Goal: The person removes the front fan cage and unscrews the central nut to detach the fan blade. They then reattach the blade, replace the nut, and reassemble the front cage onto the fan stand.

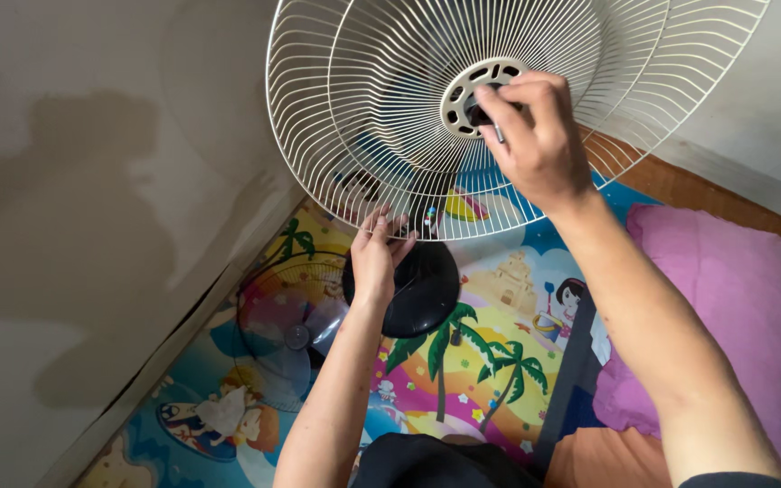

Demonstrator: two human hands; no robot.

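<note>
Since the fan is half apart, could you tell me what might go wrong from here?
The right hand works at the hub of the white wire guard while the left hand steadies only its lower rim, so the guard may tip. The loose clear blade on the mat could perhaps be knelt on.

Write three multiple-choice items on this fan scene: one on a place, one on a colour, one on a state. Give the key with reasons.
1. Where is the right hand?
A. At the hub of the fan guard
B. On the pink cushion
C. Flat on the play mat

2. What colour is the guard's wire?
A. Black
B. Off-white
C. Red

3. How does the left hand stand?
A. Clenched, far from the guard
B. Fingers at the guard's lower rim
C. Resting on the wall

Key: 1 A, its fingertips pinch at the round centre; 2 B, the wires look pale cream; 3 B, its fingers touch the bottom edge.
</note>
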